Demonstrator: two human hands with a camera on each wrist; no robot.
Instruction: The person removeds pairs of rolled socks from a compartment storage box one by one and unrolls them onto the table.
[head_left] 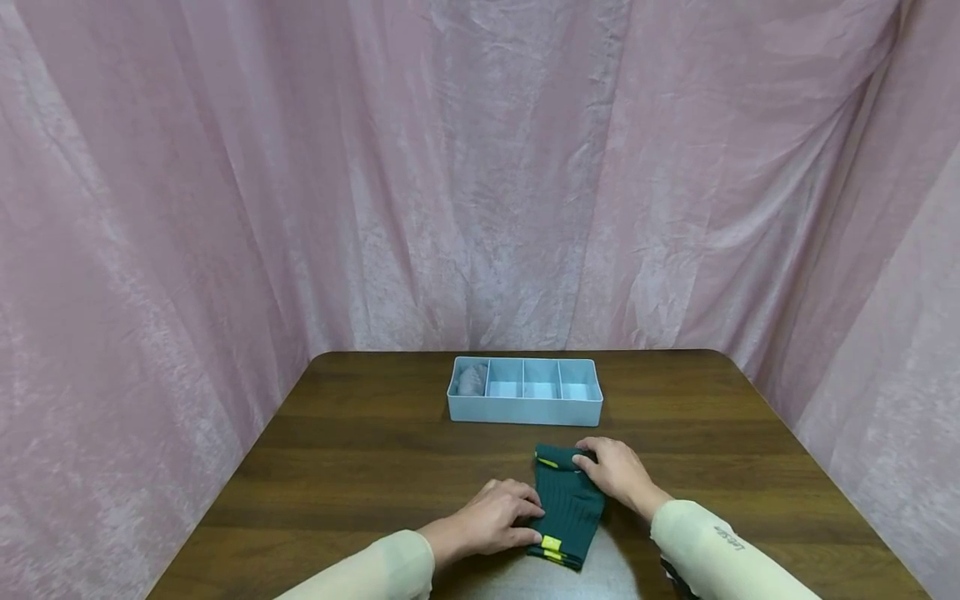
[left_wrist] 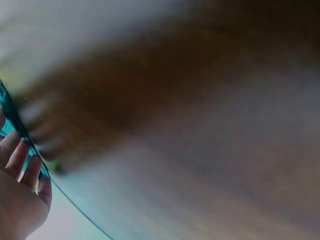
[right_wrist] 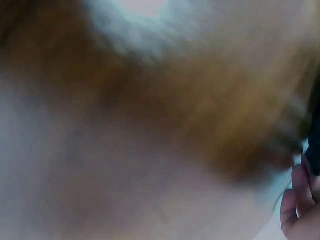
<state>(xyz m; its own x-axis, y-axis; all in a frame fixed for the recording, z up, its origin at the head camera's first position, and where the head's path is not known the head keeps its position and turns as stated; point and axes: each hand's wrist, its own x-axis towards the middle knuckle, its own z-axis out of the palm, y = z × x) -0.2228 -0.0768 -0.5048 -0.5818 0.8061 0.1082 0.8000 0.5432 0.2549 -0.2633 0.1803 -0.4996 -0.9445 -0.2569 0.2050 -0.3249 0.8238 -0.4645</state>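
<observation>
Dark green ribbed socks lie flat on the table in the head view, yellow marks at both ends and the far end folded over. My right hand pinches that folded end at its right corner between thumb and fingers. Along the left edge rests my left hand, its fingers loosely spread and its thumb beside the yellow label. In the left wrist view, fingers lie against the green fabric. The right wrist view catches only a few fingertips by a dark edge of the sock.
A light blue box with several compartments stands behind the socks. Its leftmost compartment holds a grey rolled bundle. The brown wooden table ends at pink curtains at the back and sides.
</observation>
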